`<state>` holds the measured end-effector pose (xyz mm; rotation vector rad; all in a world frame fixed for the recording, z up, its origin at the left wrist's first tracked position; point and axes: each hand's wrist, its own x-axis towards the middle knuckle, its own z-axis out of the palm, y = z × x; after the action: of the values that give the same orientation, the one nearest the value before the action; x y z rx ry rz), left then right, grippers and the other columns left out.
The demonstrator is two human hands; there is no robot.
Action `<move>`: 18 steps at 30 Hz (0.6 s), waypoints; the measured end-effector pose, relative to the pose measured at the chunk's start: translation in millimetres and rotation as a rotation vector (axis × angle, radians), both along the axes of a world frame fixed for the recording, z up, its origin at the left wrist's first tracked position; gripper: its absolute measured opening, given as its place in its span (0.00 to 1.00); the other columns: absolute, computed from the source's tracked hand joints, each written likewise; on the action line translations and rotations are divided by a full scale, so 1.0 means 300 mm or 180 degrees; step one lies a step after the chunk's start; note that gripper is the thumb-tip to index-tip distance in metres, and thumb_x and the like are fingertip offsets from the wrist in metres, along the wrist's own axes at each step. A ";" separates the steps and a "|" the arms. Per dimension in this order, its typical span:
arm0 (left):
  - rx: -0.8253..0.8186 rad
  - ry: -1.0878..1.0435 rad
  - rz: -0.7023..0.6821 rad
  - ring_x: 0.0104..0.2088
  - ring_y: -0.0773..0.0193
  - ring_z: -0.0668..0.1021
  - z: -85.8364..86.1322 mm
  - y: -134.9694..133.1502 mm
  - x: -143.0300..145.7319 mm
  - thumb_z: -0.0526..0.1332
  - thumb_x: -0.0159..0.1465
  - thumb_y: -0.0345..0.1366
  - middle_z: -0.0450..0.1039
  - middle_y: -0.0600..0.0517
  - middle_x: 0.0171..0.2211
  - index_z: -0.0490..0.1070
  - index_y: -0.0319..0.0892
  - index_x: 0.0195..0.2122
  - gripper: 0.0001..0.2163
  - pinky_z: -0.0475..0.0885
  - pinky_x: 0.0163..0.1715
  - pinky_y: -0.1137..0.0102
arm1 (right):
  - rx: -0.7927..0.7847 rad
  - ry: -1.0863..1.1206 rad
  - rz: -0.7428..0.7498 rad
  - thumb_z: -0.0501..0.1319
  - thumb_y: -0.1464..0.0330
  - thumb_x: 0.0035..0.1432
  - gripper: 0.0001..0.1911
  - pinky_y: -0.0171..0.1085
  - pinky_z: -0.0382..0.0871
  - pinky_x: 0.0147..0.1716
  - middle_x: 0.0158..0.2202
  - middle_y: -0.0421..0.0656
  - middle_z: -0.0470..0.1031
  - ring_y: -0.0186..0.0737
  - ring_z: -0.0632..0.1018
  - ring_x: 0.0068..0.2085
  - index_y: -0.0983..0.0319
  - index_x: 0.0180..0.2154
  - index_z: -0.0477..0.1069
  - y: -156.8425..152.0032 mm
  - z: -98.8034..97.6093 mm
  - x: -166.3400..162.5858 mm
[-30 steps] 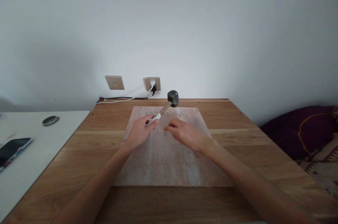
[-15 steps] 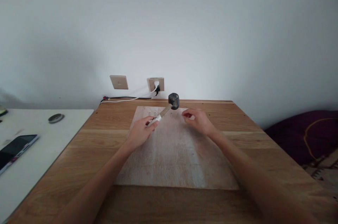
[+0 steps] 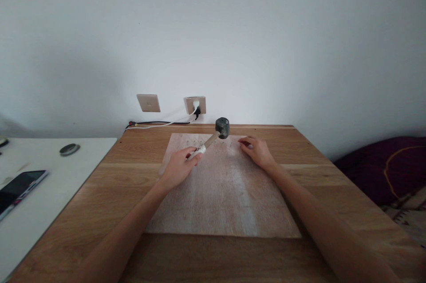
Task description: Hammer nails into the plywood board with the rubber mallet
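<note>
My left hand (image 3: 178, 167) is closed round the taped end of a wooden handle, holding a small mallet (image 3: 222, 127) with a dark head raised above a pale worn board (image 3: 219, 198). The board lies flat on a wooden table (image 3: 83, 212). My right hand (image 3: 258, 149) rests near the board's far right part, fingers curled and pressed together at the tips, pinching or touching something too small to make out. The mallet head hangs a little left of those fingertips.
A wall socket (image 3: 195, 105) with white and black cables is behind the table, with a blank plate (image 3: 148, 102) beside it. To the left stands a white surface (image 3: 33, 212) carrying a phone (image 3: 18, 187) and a dark round lid (image 3: 69, 149). Purple fabric (image 3: 379, 163) lies at right.
My right hand has moved from the board's middle out to its far right part. The mallet has shifted slightly right, still gripped by my left hand.
</note>
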<state>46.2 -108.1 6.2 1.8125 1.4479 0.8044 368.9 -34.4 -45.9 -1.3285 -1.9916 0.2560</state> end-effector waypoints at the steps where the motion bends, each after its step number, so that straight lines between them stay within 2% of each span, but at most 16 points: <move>1: 0.0006 -0.0006 -0.0002 0.20 0.66 0.71 -0.002 0.001 -0.001 0.57 0.65 0.53 0.74 0.54 0.26 0.78 0.42 0.45 0.21 0.64 0.23 0.71 | 0.0000 -0.0009 -0.0006 0.61 0.70 0.62 0.11 0.43 0.79 0.46 0.41 0.47 0.84 0.45 0.84 0.39 0.60 0.40 0.83 0.000 0.000 0.005; 10: 0.0016 0.0041 -0.0034 0.21 0.65 0.72 -0.005 -0.005 0.011 0.57 0.67 0.51 0.71 0.55 0.22 0.78 0.42 0.45 0.20 0.64 0.24 0.71 | -0.0044 -0.0181 -0.0025 0.61 0.69 0.64 0.11 0.46 0.78 0.49 0.43 0.49 0.85 0.49 0.84 0.43 0.59 0.41 0.83 -0.003 0.004 0.016; 18: 0.0059 0.0126 -0.0083 0.23 0.64 0.73 -0.004 -0.006 0.018 0.56 0.68 0.51 0.73 0.54 0.23 0.78 0.41 0.44 0.20 0.65 0.26 0.70 | -0.0072 -0.0251 -0.0048 0.61 0.70 0.64 0.10 0.46 0.77 0.49 0.43 0.49 0.84 0.48 0.84 0.43 0.60 0.41 0.83 -0.016 0.000 0.013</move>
<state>51.5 -110.0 5.0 1.8670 1.4432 0.7754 372.9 -39.3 -45.8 -1.3866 -2.0486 0.2230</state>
